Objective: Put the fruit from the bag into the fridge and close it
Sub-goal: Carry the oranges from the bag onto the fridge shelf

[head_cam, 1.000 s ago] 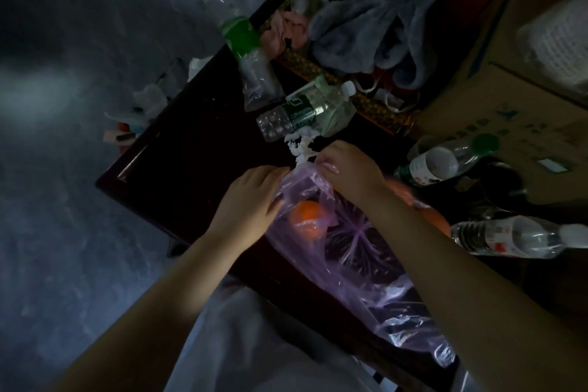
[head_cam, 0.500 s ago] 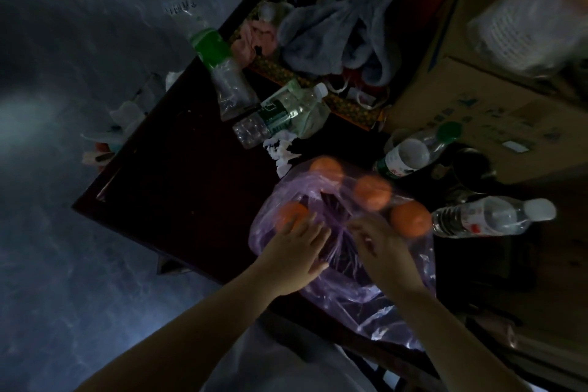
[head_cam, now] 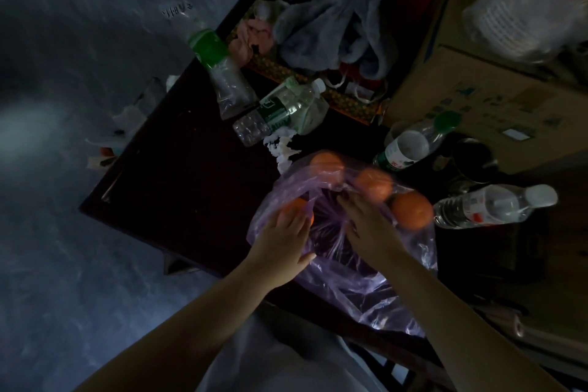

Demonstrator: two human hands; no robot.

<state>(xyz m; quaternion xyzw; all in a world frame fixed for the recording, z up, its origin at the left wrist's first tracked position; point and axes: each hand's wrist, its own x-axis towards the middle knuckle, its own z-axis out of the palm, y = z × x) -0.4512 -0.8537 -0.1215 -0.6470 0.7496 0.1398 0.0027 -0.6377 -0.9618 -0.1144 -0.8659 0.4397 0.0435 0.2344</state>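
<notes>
Hands: both are reaching forward into the open mouth of the bag (head_cam: 350,283), with the forearms coming in from the lower edge.
Left hand (head_cam: 281,240): is lying flat, fingers straight and slightly spread, covering the near orange (head_cam: 299,212); it is too dim to tell whether film is sitting between skin and fruit.
Right hand (head_cam: 370,227): is stretching out with relaxed, uncurled fingers and gripping nothing; its tips are blurring into the dark close to the middle orange (head_cam: 374,184), so contact is unclear.
Fruit: four oranges are showing, all in the bag; the far orange (head_cam: 327,164) and right orange (head_cam: 412,210) are sitting behind purple film, their edges smeared.
Bag: is lying crumpled on the table (head_cam: 178,188), its near end reaching the table's near edge.
Paper (head_cam: 280,149): a white crumpled scrap is lying against the bag's far rim.
Bottles (head_cam: 493,207): several plastic ones are lying just beyond and right of the bag, labels unreadable.
Cloth (head_cam: 334,29): a grey heap is hiding whatever is lying under it at the far end.
Box (head_cam: 477,89): cardboard, running out past the right edge, print too small to read.
</notes>
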